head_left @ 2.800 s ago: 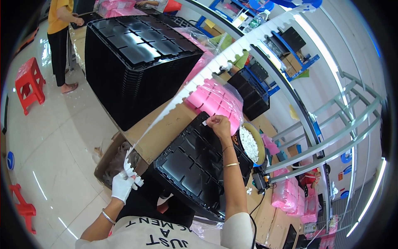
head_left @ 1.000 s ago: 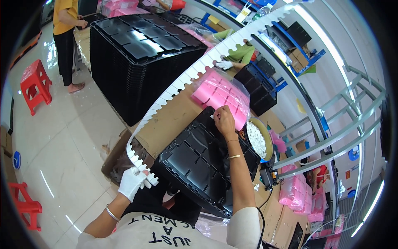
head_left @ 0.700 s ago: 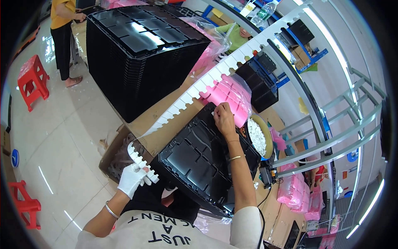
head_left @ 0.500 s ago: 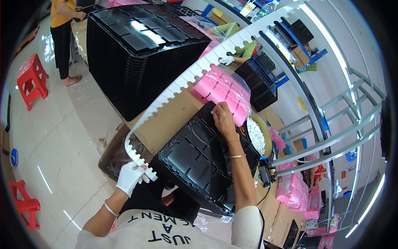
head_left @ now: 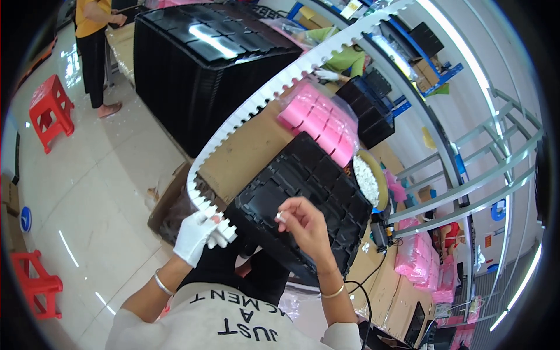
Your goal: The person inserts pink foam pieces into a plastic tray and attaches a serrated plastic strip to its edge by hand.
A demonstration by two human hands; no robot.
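A white glove covers my left hand (head_left: 197, 238), whose fingers grip the near end of a long white notched strip (head_left: 233, 121). That strip curves up and away to the far right. Bare and pinched, my right hand (head_left: 306, 227) holds a small white piece (head_left: 280, 217) between thumb and fingertips. It hovers over the black plastic tray (head_left: 274, 186), which has rectangular sections and lies in front of me. Right of the tray stands a round bowl (head_left: 382, 181) filled with small white pieces (head_left: 366, 179).
A tall stack of black trays (head_left: 175, 87) stands at the far left. Beyond my tray lie pink wrapped sheets (head_left: 321, 119) on a cardboard-covered table (head_left: 248, 149). A cardboard box (head_left: 169, 204) sits below the strip. Red stools (head_left: 51, 111) and another person (head_left: 93, 52) are at left.
My right hand has drawn back from the tray's far edge toward me, over its nearer part. My left hand keeps its grip on the strip. The view has shifted slightly.
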